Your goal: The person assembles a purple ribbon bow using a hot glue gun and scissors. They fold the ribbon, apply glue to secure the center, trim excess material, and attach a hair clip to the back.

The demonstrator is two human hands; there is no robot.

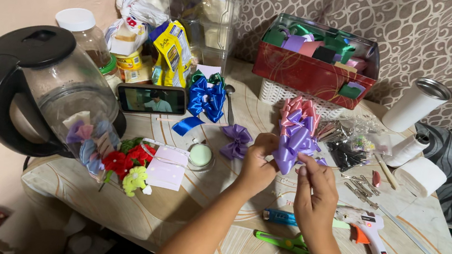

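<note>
With both the left hand (259,162) and right hand (315,191) pinched closed on the purple-and-pink ribbon bow (295,134), held above the table's (193,219) middle, keep loops aligned and tension even.

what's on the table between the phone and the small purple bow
In the head view, a blue ribbon bow lies between the phone and the small purple bow.

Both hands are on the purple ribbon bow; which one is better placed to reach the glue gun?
Probably the right hand: the glue gun lies on its side of the table, just beside its wrist. The left hand grips the purple ribbon bow farther away.
</note>
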